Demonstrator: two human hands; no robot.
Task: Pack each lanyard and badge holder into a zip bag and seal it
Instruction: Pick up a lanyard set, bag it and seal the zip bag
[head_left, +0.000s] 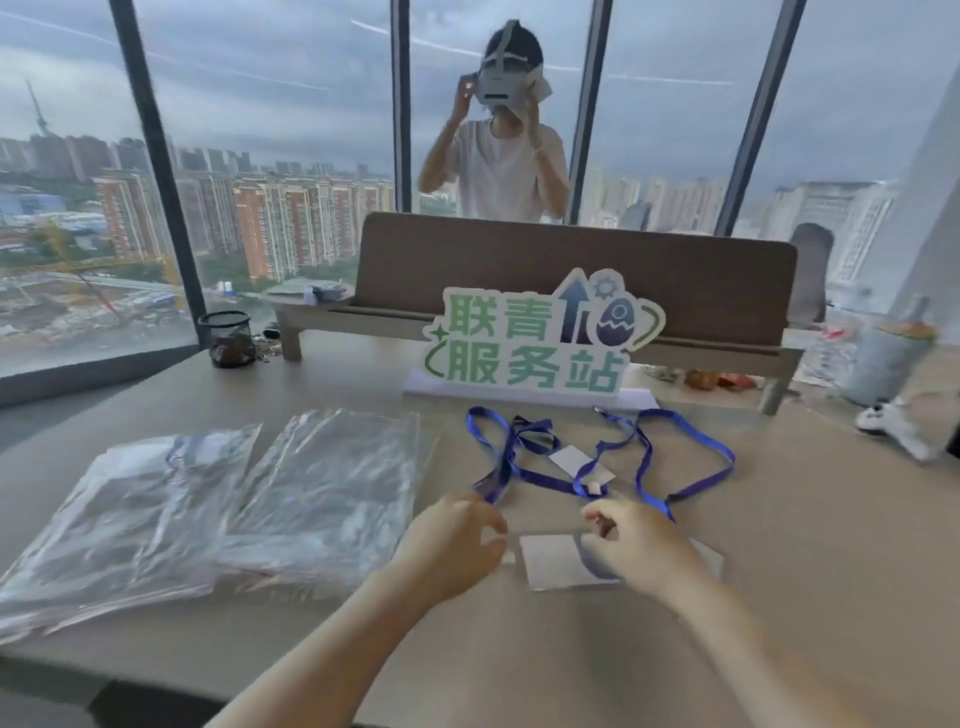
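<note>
- The left hand (457, 540) hovers over the pale wooden surface (779, 597) with fingers loosely bent; its grip looks apart and holds nothing that I can make out, though its fingertips come close to the near loop of a blue fabric lanyard (511, 460).
- The right hand (631, 543) has its fingers curled near a clear plastic badge holder with a white card inside (550, 561); whether that grip is clamped on the holder or its strap, I cannot tell.
- A second blue lanyard (691, 457) lies tangled beside the first, with another small badge holder (576, 462) between them.
- The stack of clear plastic zip bags (249, 509) lies well to the left, none opened yet.
- To do this step well, I judge: separate one lanyard from the tangle before lifting, gather its strap into a compact bundle over its holder, then carry both together toward a bag.
- The risk is dragging the neighbouring strap along.
</note>
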